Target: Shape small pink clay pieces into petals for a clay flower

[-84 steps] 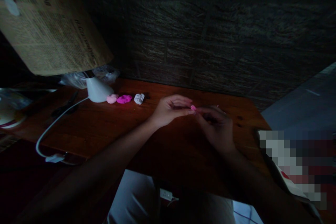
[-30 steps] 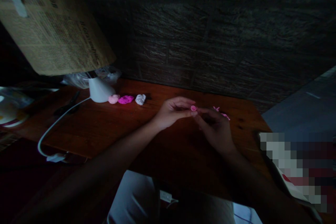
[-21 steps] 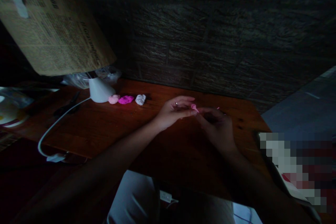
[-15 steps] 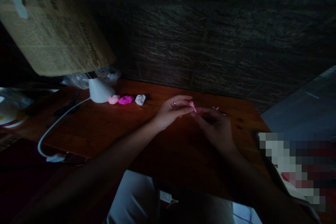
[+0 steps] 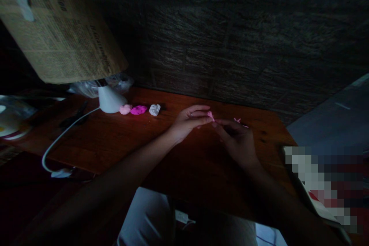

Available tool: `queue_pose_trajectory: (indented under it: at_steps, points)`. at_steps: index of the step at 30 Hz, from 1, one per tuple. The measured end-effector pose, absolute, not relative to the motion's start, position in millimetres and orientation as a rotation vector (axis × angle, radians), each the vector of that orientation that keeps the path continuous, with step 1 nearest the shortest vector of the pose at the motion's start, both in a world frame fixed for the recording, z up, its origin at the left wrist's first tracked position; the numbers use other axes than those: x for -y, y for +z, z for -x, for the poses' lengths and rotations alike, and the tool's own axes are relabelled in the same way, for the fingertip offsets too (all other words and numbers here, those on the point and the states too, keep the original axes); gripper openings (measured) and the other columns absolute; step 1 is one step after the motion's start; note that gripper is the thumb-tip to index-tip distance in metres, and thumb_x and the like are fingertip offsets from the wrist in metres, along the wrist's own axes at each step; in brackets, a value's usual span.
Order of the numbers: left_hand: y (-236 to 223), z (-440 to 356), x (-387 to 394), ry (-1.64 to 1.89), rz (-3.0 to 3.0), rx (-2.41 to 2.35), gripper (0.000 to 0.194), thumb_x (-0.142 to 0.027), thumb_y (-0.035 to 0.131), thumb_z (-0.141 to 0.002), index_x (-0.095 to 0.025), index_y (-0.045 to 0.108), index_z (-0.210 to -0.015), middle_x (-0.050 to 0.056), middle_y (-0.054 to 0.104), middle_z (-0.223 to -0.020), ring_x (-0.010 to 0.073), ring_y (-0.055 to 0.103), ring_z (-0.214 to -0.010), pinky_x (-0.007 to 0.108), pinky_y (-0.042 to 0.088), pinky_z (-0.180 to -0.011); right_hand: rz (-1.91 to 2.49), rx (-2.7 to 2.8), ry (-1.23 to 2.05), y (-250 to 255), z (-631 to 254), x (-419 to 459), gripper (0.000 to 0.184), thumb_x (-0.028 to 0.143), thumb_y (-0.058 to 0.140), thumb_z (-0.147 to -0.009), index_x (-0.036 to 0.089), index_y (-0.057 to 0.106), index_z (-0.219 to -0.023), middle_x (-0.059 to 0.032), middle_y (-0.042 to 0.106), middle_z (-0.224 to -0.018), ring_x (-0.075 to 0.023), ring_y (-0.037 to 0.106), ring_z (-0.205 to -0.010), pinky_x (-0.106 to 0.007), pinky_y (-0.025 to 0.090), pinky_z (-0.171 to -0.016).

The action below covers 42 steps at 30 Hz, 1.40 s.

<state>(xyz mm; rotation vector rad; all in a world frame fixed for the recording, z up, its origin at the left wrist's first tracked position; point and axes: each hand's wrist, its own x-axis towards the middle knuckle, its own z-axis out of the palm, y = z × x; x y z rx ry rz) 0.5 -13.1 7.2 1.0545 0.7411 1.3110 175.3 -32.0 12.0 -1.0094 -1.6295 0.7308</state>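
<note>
My left hand [image 5: 188, 122] and my right hand [image 5: 236, 141] meet above the middle of a brown wooden table [image 5: 121, 142]. Their fingertips pinch a tiny pink clay piece [image 5: 211, 115] between them. A ring shows on a left finger. Just beyond my right hand lie small pink clay bits [image 5: 238, 120] on the table. At the back left sit a pale pink clay lump [image 5: 125, 109], a magenta clay lump [image 5: 138, 110] and a white clay lump [image 5: 154, 110] in a row.
A white lamp base [image 5: 108, 100] with its white cable [image 5: 57, 142] stands at the back left under a newsprint lampshade [image 5: 57, 27]. Crumpled plastic [image 5: 115, 82] lies behind it, and dark scissors [image 5: 73, 115] to its left. A dark stone wall [image 5: 230, 38] backs the table.
The pink piece has gone from a small round blob to a flatter, pointed shape between my fingertips. Both hands stayed in the same spot, fingers shifting slightly.
</note>
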Motion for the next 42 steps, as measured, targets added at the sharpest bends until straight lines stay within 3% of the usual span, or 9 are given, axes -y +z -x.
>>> queue_pose_trajectory:
  at_steps: [15,21,25,31,42]
  points:
    - [5.6,0.2,13.0,1.325,-1.182,-0.793,0.046,-0.029,0.087,-0.066,-0.016,0.073,-0.108,0.008,0.079,-0.1,0.0154,0.07,-0.081,0.022,0.04,-0.059,1.039,1.655,0.762,10.3,-176.7,32.1,0.025,0.041,0.073,-0.084,0.019,0.078,-0.094,-0.0028,0.075,-0.074,-0.0118,0.056,-0.05,-0.027,0.046,-0.049]
    - [9.1,0.2,14.8,1.37,-1.273,-0.757,0.041,-0.026,0.089,-0.065,-0.016,0.074,-0.102,0.005,0.079,-0.092,0.0174,0.072,-0.089,0.03,0.053,-0.083,1.017,1.657,0.77,10.2,-176.7,30.4,0.024,0.04,0.072,-0.085,0.02,0.077,-0.095,-0.0042,0.078,-0.083,-0.0109,0.058,-0.049,-0.025,0.048,-0.046]
    - [8.4,-0.5,14.4,1.392,-1.305,-0.748,0.036,-0.027,0.089,-0.064,-0.015,0.074,-0.094,0.005,0.078,-0.092,0.0172,0.072,-0.089,0.034,0.055,-0.089,0.999,1.656,0.778,9.7,-175.6,29.9,0.022,0.038,0.071,-0.085,0.02,0.077,-0.095,-0.0044,0.078,-0.086,-0.0095,0.057,-0.047,-0.023,0.048,-0.044]
    - [6.0,-2.8,16.0,1.4,-1.339,-0.748,0.026,-0.03,0.088,-0.065,-0.015,0.075,-0.083,0.004,0.078,-0.088,0.016,0.071,-0.087,0.035,0.055,-0.091,0.997,1.648,0.784,5.5,-175.6,28.9,0.018,0.036,0.072,-0.087,0.021,0.076,-0.096,-0.0019,0.076,-0.082,-0.0084,0.057,-0.047,-0.022,0.048,-0.045]
    - [8.4,-4.3,18.3,1.416,-1.326,-0.723,0.024,-0.029,0.089,-0.065,-0.016,0.077,-0.081,0.004,0.078,-0.087,0.0156,0.071,-0.086,0.035,0.055,-0.092,0.983,1.645,0.831,4.1,-175.1,29.7,0.02,0.038,0.071,-0.087,0.021,0.073,-0.096,-0.0029,0.076,-0.087,-0.0091,0.057,-0.05,-0.023,0.048,-0.046]
